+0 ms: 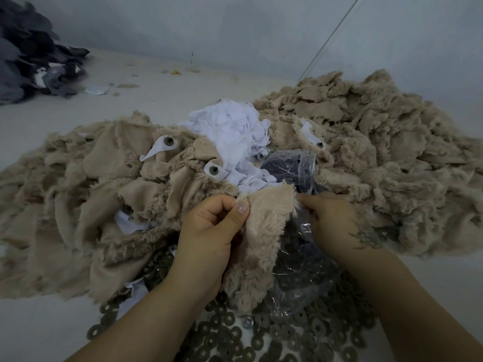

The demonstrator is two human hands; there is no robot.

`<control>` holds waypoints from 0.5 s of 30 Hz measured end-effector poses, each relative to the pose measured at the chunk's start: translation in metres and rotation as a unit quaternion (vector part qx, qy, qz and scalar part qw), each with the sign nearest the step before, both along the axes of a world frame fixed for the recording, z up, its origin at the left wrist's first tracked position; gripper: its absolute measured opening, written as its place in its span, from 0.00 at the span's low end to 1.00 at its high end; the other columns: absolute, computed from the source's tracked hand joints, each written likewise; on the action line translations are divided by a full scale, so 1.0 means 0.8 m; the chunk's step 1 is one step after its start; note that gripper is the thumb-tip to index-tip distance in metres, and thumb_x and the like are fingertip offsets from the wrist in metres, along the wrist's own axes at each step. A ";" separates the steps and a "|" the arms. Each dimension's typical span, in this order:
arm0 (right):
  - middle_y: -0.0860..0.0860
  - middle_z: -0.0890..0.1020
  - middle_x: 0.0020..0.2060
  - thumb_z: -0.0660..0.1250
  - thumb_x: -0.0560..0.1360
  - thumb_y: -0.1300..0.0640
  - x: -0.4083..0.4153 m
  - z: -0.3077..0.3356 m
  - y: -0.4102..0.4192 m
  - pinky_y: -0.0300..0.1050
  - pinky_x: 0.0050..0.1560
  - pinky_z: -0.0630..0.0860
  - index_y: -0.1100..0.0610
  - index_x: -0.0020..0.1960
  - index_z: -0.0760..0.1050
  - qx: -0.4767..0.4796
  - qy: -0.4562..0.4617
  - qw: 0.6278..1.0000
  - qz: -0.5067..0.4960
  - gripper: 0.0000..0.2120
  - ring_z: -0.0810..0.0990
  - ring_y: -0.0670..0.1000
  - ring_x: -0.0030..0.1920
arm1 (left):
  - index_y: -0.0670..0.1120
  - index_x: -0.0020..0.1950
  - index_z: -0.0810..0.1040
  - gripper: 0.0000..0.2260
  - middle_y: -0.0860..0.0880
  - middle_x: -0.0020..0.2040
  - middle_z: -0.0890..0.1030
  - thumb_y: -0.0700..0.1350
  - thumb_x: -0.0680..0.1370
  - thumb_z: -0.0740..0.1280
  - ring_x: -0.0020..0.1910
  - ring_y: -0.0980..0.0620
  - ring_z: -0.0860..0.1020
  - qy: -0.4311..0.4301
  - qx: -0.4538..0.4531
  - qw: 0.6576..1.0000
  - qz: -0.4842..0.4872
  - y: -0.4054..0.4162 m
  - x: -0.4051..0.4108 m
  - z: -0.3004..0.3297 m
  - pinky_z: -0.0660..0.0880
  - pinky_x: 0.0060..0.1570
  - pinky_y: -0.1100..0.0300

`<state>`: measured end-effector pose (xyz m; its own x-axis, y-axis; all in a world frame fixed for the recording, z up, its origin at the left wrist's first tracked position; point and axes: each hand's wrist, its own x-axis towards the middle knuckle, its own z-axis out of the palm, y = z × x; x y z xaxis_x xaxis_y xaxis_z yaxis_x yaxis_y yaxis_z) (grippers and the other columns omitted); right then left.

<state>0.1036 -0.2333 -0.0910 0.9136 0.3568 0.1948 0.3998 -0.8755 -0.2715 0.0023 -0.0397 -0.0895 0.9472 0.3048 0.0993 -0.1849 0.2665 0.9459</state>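
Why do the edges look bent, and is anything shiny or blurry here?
Head view: the wide-angle lens bows the edges; light is soft, shadows faint; the clear plastic bag glints; the dark fabric pile is blurred; the fur piece looks sharp.

The pale tabletop (156, 82) carries a wide heap of beige fur pieces (379, 158) with white scraps (235, 129) amid them. Grey washers (300, 338) lie at the near edge, dark cloth (28, 56) far left.
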 end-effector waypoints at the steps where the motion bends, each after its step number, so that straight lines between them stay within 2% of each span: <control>1: 0.55 0.75 0.44 0.67 0.76 0.57 -0.001 -0.003 0.000 0.43 0.38 0.66 0.53 0.62 0.81 -0.016 -0.010 1.000 0.015 0.15 0.77 0.59 0.42 | 0.45 0.36 0.79 0.09 0.40 0.35 0.73 0.48 0.74 0.69 0.37 0.43 0.68 0.000 -0.001 1.000 0.000 0.000 0.000 0.000 0.66 0.40 0.46; 3: 0.55 0.77 0.48 0.62 0.76 0.47 -0.002 -0.006 0.000 0.49 0.43 0.75 0.54 0.55 0.82 -0.040 -0.039 0.998 0.039 0.16 0.77 0.60 0.45 | 0.44 0.36 0.79 0.10 0.40 0.36 0.74 0.48 0.74 0.71 0.37 0.43 0.69 -0.001 -0.003 1.000 0.000 0.000 0.000 0.000 0.67 0.40 0.46; 4: 0.55 0.79 0.54 0.62 0.76 0.45 -0.002 -0.004 0.003 0.52 0.48 0.74 0.55 0.52 0.83 -0.046 -0.048 0.997 0.042 0.17 0.77 0.62 0.50 | 0.44 0.36 0.79 0.10 0.40 0.36 0.74 0.48 0.74 0.72 0.38 0.43 0.69 -0.003 -0.004 1.000 -0.001 0.000 0.000 0.000 0.67 0.41 0.45; 6: 0.52 0.78 0.63 0.62 0.76 0.45 -0.001 0.000 0.010 0.54 0.56 0.70 0.53 0.57 0.82 -0.066 -0.037 0.996 0.037 0.18 0.74 0.62 0.61 | 0.45 0.37 0.79 0.10 0.40 0.36 0.74 0.49 0.73 0.71 0.38 0.43 0.70 -0.007 -0.006 1.000 0.002 -0.001 -0.001 0.000 0.68 0.41 0.45; 7: 0.52 0.78 0.64 0.60 0.75 0.45 0.001 0.000 0.013 0.54 0.59 0.70 0.53 0.61 0.80 -0.076 -0.014 0.996 0.039 0.20 0.74 0.61 0.63 | 0.44 0.37 0.80 0.09 0.39 0.36 0.74 0.49 0.73 0.70 0.37 0.43 0.70 -0.006 -0.005 1.000 0.003 -0.001 -0.001 0.000 0.68 0.41 0.45; 9: 0.55 0.79 0.61 0.62 0.74 0.51 0.008 0.002 0.016 0.52 0.58 0.72 0.55 0.63 0.75 -0.073 0.035 0.996 0.036 0.19 0.75 0.60 0.62 | 0.44 0.37 0.79 0.10 0.39 0.36 0.75 0.49 0.72 0.69 0.37 0.43 0.70 -0.002 -0.001 1.000 0.004 -0.001 0.000 0.000 0.68 0.41 0.45; 11: 0.55 0.79 0.57 0.65 0.74 0.54 0.010 0.001 0.015 0.51 0.53 0.74 0.56 0.62 0.74 -0.061 0.033 0.997 0.012 0.17 0.76 0.61 0.58 | 0.44 0.37 0.79 0.10 0.39 0.36 0.75 0.50 0.73 0.69 0.36 0.43 0.70 -0.001 0.007 1.000 0.002 0.000 0.001 0.000 0.69 0.40 0.45; 15: 0.57 0.80 0.51 0.68 0.74 0.59 0.015 0.003 0.015 0.48 0.51 0.74 0.57 0.55 0.80 -0.057 0.012 0.998 -0.021 0.10 0.79 0.60 0.53 | 0.45 0.37 0.80 0.10 0.39 0.35 0.76 0.50 0.73 0.69 0.35 0.44 0.70 -0.003 0.023 1.000 -0.001 -0.001 0.002 -0.001 0.70 0.39 0.46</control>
